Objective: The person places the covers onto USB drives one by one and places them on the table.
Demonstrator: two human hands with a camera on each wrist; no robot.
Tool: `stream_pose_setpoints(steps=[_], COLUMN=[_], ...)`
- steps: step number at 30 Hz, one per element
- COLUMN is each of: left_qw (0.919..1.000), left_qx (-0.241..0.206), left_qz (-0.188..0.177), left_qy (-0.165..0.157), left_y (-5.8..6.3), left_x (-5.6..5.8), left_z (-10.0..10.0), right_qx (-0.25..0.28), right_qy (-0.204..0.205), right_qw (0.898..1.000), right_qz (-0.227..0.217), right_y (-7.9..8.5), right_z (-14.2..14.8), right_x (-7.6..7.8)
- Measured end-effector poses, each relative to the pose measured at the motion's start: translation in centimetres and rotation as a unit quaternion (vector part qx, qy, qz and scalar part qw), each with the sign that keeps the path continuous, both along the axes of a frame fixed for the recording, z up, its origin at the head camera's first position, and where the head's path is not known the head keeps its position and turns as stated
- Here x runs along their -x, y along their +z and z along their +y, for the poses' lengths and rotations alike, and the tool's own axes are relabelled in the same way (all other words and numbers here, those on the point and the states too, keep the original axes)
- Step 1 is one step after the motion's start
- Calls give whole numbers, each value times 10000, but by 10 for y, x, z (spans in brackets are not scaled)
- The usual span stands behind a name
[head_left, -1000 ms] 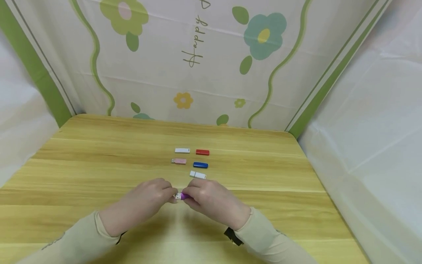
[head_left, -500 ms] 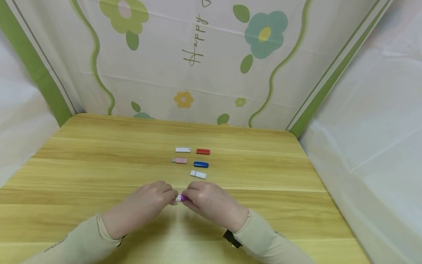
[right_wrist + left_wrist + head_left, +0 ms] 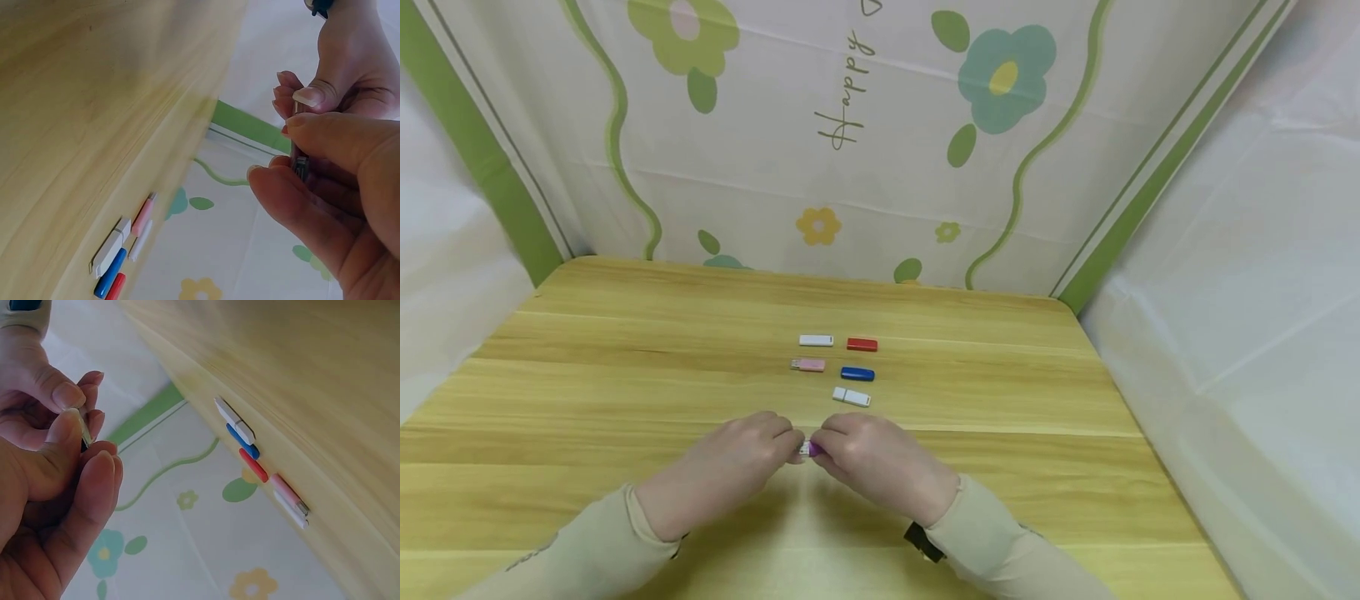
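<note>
A USB stick (image 3: 815, 449) with a purple body and a pale metal end is held between both hands above the table's near half. My left hand (image 3: 730, 462) pinches its pale end between thumb and fingers. The purple end is pinched by my right hand (image 3: 880, 458). Fingertips cover much of the stick, so only a short stretch shows in the head view. In the left wrist view a thin pale edge of the USB stick (image 3: 85, 431) shows between the thumbs. A dark metallic end of the USB stick (image 3: 301, 167) appears in the right wrist view.
Beyond the hands, several USB sticks lie on the wooden table (image 3: 625, 358): a white one (image 3: 816, 341), a red one (image 3: 862, 345), a pink one (image 3: 809, 365) with its connector bare, a blue one (image 3: 857, 374) and a capped white one (image 3: 852, 397). A flowered curtain (image 3: 760, 167) hangs behind.
My right hand has shifted slightly left, toward the left hand, and less of the USB stick shows between them. Both hands keep their pinch. The sticks on the table have not moved.
</note>
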State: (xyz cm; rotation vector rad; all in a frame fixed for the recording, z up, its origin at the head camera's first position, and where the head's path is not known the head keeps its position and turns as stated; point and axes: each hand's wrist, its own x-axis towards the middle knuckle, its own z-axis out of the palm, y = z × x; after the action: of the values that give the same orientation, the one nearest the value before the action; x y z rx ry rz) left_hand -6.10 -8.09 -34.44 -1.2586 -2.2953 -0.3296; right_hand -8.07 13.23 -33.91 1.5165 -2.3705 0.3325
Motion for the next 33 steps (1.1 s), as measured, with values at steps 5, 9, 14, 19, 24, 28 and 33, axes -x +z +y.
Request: stream_pose_setpoints(steps=[5,9,14,19,24,28,33], left_qw=[10000,9986,9917,9854,9782,9719,9683], left_qx=[10,127,287,472,509,547,675], left_qz=[-60,-464,-1128,-1503,-1856,-2124,-2227], left_qy=[25,239,546,648,774,859,910], left_y=[-3,-5,-8,-9,-14,-22,-27], left_x=[4,13,33,57,78,93,101], left_z=[-4,-6,-11,-18,-23,-27,-30], right_qx=[-85,-141,-370,-690,-913,-1026,-1215], right_qy=[-106,-317,-649,-894,-1004,-1065,-1103], right_qw=[9993,9973,9939,9883,9787,9701,9630], right_qz=[-362,-642,-806,-1022,-1538,-1926,-2138], right_y=[4,2,-1,-5,-11,-16,-20], right_z=[-6,-13,-24,-36,-46,-52,-59], right_x=[3,12,35,63,85,97,108])
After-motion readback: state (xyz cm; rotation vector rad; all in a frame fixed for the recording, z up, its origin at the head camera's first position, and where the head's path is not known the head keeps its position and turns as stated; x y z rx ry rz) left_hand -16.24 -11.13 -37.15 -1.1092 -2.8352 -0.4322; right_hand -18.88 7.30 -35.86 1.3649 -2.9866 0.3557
